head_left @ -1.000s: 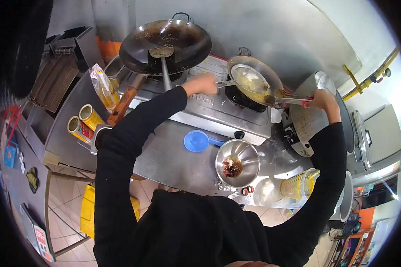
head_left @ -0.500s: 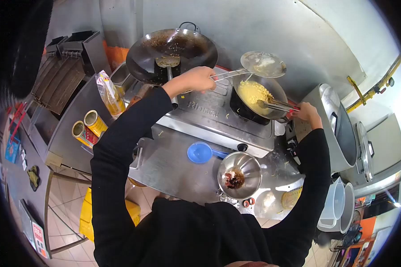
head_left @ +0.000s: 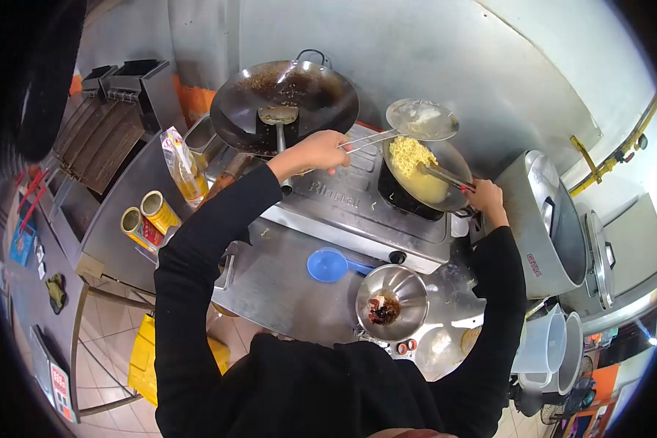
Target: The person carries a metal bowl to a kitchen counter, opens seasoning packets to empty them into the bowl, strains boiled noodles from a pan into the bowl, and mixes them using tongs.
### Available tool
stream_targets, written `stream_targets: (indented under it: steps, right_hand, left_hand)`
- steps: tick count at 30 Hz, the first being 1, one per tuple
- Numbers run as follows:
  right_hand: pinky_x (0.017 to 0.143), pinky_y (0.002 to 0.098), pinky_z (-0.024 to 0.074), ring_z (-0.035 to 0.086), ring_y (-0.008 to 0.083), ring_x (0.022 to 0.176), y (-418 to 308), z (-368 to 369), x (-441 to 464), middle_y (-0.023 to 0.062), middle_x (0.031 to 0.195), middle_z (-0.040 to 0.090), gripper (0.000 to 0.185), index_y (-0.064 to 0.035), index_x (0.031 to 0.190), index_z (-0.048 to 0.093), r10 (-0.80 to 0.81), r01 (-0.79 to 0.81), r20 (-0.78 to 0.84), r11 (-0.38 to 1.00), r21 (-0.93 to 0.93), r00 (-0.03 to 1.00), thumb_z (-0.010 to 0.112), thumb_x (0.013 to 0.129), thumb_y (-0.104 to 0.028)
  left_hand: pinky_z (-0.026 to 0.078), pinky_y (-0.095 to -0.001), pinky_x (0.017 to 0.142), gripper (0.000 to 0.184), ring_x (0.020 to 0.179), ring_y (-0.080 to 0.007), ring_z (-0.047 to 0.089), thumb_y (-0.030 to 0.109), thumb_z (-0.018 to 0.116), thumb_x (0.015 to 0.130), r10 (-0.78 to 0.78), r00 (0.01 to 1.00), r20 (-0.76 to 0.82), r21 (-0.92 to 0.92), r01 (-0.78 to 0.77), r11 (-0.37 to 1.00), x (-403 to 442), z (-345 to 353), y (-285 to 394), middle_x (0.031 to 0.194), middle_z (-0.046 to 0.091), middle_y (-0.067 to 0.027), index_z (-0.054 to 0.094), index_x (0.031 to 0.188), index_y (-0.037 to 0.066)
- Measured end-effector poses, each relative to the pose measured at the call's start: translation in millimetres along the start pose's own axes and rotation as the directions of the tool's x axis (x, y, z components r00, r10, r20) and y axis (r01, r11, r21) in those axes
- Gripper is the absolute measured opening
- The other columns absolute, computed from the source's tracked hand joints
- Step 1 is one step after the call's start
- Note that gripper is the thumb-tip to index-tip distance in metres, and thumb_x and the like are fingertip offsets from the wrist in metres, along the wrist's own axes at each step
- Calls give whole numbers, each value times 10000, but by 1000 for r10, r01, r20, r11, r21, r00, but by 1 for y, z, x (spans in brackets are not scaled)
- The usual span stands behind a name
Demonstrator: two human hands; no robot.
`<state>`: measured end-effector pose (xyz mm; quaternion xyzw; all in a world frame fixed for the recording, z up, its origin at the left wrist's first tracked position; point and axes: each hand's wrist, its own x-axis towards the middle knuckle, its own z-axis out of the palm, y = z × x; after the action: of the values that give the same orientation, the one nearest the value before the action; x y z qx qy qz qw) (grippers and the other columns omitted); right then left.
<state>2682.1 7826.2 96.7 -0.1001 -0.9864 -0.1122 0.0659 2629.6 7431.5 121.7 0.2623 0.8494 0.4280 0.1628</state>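
Note:
My left hand (head_left: 318, 152) is closed around the thin wire handle of a round strainer (head_left: 425, 121), held above the far side of a pot (head_left: 456, 162) on the stove. Some pale residue clings to the strainer's mesh. My right hand (head_left: 487, 199) grips metal tongs (head_left: 449, 175) with red on the handles. The tips of the tongs are at a clump of yellow noodles (head_left: 410, 155), bunched at the pot's far left, close below the strainer. Cloudy yellowish liquid (head_left: 429, 191) shows in the pot.
A large wok (head_left: 233, 109) with a spatula (head_left: 279, 117) stands left on the stove (head_left: 336, 193). In front are a blue ladle (head_left: 327, 265) and a steel bowl (head_left: 414, 288) with dark and pale seasonings. Tins (head_left: 158, 210) and an oil bag (head_left: 185, 171) are left; a big pot (head_left: 536, 241) is right.
The noodles have shifted to the far left of the pot, bunched higher under the strainer. My right hand has moved slightly left and down, and the strainer slightly left.

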Motion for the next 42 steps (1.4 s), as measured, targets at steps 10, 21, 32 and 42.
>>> stream_targets:
  steps: [10,21,32,42]
  right_hand:
    - [653,409,435,562,330,750,24,1,-37,166,755,589,333,-74,803,594,130,-116,-110,985,124,985,550,714,-391]
    - [602,387,410,558,332,692,66,-49,-81,169,676,566,381,-66,838,594,285,-217,-204,928,302,936,548,723,-427]
    - [522,321,381,503,190,510,60,-122,-54,82,524,505,381,-28,770,590,266,-120,-297,895,430,917,543,735,-405]
    - [609,381,428,571,301,691,-12,-145,-44,132,707,591,338,-109,843,611,52,-41,-262,998,47,964,583,688,-408]
  left_hand:
    - [501,-220,591,458,669,-147,561,157,622,720,-125,963,239,-406,216,888,-19,-6,6,869,488,-115,359,1040,-39]
    - [488,-164,514,559,630,-125,573,86,624,717,-129,932,340,-506,297,810,-3,-1,2,851,534,-139,241,1084,-90]
    - [481,-201,506,523,615,-136,563,85,626,718,-65,919,389,-442,248,862,1,23,17,838,563,-151,284,1068,-102]
    - [436,-202,462,133,538,-106,494,84,522,794,-38,908,416,-442,239,865,13,29,9,728,547,-88,506,782,-47]
